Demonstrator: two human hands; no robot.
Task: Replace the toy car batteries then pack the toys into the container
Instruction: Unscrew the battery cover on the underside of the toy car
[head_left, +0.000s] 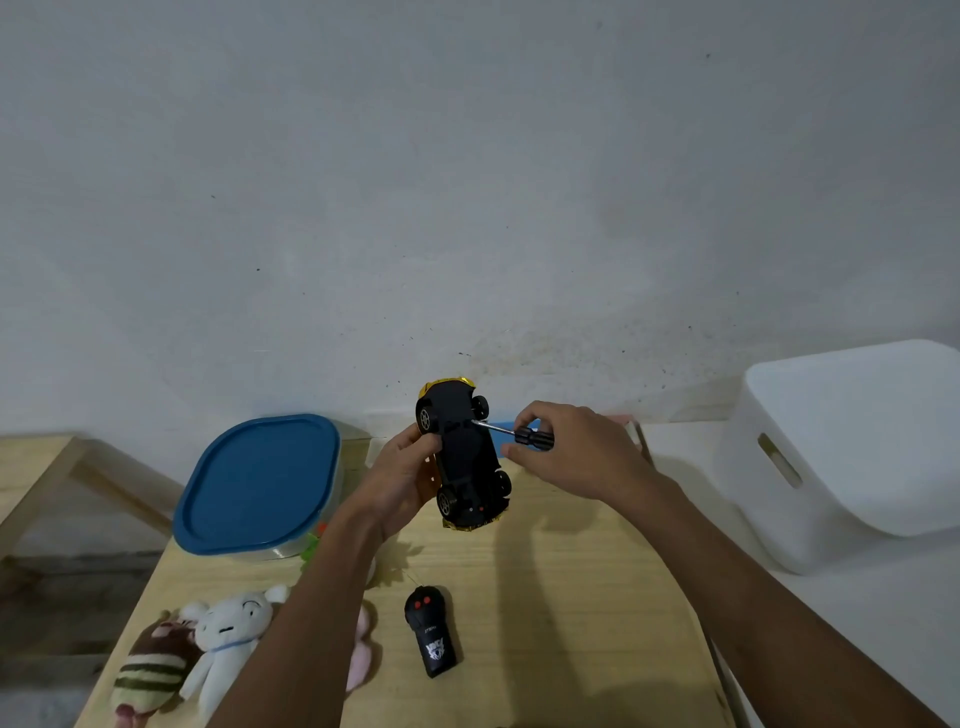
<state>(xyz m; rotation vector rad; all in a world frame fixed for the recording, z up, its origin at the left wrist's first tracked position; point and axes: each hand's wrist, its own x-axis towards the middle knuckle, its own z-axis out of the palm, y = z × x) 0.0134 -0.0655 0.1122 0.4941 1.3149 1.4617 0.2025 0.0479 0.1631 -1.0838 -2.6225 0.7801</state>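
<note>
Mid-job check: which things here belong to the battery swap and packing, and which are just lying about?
In the job:
toy car, underside up, in left hand
screwdriver, in right hand
remote
plush toys
blue-lidded container

Lying about:
white bin
wooden table

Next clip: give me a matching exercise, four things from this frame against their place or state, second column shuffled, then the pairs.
Things:
1. toy car
2. screwdriver
3. remote control
4. blue-lidded container

Places or states:
A. lying on the wooden table, near edge
B. held underside up in the left hand
C. closed, at the table's far left
D. in the right hand, tip against the car's underside

Pairs: 1-B, 2-D, 3-A, 4-C
</note>
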